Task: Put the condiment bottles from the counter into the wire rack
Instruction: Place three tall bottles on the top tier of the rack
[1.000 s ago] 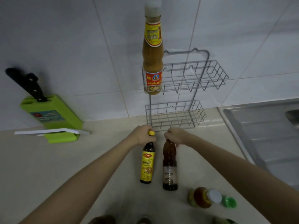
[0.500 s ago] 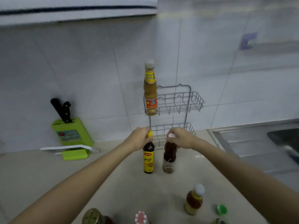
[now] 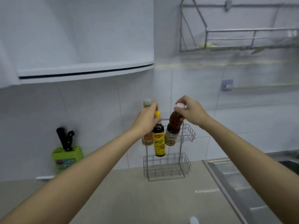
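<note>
Below each hand (image 3: 148, 120) (image 3: 191, 111), one gripped bottle (image 3: 159, 139) (image 3: 173, 128).

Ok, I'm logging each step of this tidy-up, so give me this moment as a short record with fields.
left hand: grips yellow-capped dark bottle by the neck, lifted off the counter
right hand: holds white-capped brown bottle by its cap, tilted, in the air
wire rack: two tiers, against the wall
upper tier: one tall sauce bottle at its left end
lower tier: no bottles
knife block: green, left of rack
</note>
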A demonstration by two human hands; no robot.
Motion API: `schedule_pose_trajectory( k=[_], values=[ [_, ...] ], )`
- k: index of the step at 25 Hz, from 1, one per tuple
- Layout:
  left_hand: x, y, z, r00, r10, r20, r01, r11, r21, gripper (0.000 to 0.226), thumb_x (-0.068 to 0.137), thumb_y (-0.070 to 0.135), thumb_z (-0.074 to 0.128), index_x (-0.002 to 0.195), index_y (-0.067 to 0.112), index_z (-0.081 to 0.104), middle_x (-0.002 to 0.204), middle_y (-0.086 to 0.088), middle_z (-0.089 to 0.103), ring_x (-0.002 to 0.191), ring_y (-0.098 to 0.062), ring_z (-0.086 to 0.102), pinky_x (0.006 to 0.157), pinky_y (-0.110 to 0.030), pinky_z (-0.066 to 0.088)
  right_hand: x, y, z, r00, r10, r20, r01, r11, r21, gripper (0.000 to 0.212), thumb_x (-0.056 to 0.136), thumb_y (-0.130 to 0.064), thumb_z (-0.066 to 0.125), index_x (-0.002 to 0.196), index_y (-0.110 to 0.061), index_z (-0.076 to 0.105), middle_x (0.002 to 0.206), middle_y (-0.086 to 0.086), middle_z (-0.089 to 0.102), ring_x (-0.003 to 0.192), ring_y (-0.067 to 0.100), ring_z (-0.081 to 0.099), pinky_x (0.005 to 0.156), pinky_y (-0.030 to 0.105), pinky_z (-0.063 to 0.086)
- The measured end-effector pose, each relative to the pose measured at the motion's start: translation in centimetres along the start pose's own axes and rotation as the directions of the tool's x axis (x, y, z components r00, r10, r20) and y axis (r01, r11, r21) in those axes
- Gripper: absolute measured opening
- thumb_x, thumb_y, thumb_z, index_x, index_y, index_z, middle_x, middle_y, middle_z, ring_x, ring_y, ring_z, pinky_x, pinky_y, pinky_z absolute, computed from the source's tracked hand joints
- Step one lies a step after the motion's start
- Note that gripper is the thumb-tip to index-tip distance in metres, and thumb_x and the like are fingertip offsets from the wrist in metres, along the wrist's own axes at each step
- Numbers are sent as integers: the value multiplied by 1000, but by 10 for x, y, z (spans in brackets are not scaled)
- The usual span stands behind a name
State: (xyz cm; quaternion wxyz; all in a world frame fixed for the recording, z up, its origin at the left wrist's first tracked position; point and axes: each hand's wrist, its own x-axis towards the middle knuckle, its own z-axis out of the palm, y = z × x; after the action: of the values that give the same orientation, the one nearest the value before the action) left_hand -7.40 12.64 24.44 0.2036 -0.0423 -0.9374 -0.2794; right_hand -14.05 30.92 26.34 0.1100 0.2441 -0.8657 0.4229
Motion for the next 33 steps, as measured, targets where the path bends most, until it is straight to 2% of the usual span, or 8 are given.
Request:
schedule_pose_trajectory(
  k=[4,8,10,17,22,25,31,33],
  values=[
    [26,19,-3,990,55,-131,-47,996,70,24,93,22,59,106,18,40,91,-9,62,82,-28,62,74,-44,57,24,-3,-6,992,-45,-121,42,999,-25,21,90,-22,60,107,-12,55,100,11,64,62,25,67,54,28,45],
    [44,16,4,980,89,-179,-57,983,176,30,93,19,58,114,17,36,89,-12,64,82,-32,63,73,-49,58,42,4,1,989,-88,-116,78,993,-92,23,90,-22,59,110,-11,55,95,7,64,69,22,61,64,29,44],
    [49,9,13,978,83,-193,-43,978,203,32,93,18,59,115,18,36,87,-11,64,84,-32,62,72,-48,58,47,10,7,993,-73,-89,64,994,-94,24,91,-23,59,112,-11,56,92,4,64,69,20,60,63,28,44],
    [54,-10,37,986,76,-152,-45,979,198,22,93,12,57,106,16,40,77,-9,58,74,-29,61,68,-49,57,64,17,26,991,-15,-131,19,999,31,29,89,-30,62,112,-13,61,92,4,65,69,22,64,70,36,55],
    [59,-10,43,994,9,-111,12,982,189,20,91,8,59,97,16,42,75,-9,59,71,-24,59,68,-50,57,70,23,32,990,-57,-130,59,998,9,31,90,-32,60,115,-14,62,103,8,67,86,23,63,78,40,54],
    [56,-13,48,994,-3,-106,22,983,181,20,91,6,57,94,17,40,75,-10,58,69,-23,59,67,-50,57,71,23,36,990,-74,-122,76,997,11,30,92,-31,58,115,-12,62,96,7,67,91,24,65,81,37,53],
    [62,-9,44,995,-8,-100,29,977,212,16,89,3,60,94,13,47,81,-11,61,73,-26,61,69,-48,58,71,23,38,980,-133,-148,130,991,-35,32,94,-28,55,120,-10,61,109,11,68,93,23,64,79,28,46],
    [63,-8,43,995,-4,-100,27,973,229,15,89,4,60,94,11,49,84,-11,61,75,-27,60,71,-47,58,70,27,39,982,-136,-132,134,991,-29,33,94,-29,55,121,-11,60,108,11,69,92,22,65,82,32,50]
  ],
)
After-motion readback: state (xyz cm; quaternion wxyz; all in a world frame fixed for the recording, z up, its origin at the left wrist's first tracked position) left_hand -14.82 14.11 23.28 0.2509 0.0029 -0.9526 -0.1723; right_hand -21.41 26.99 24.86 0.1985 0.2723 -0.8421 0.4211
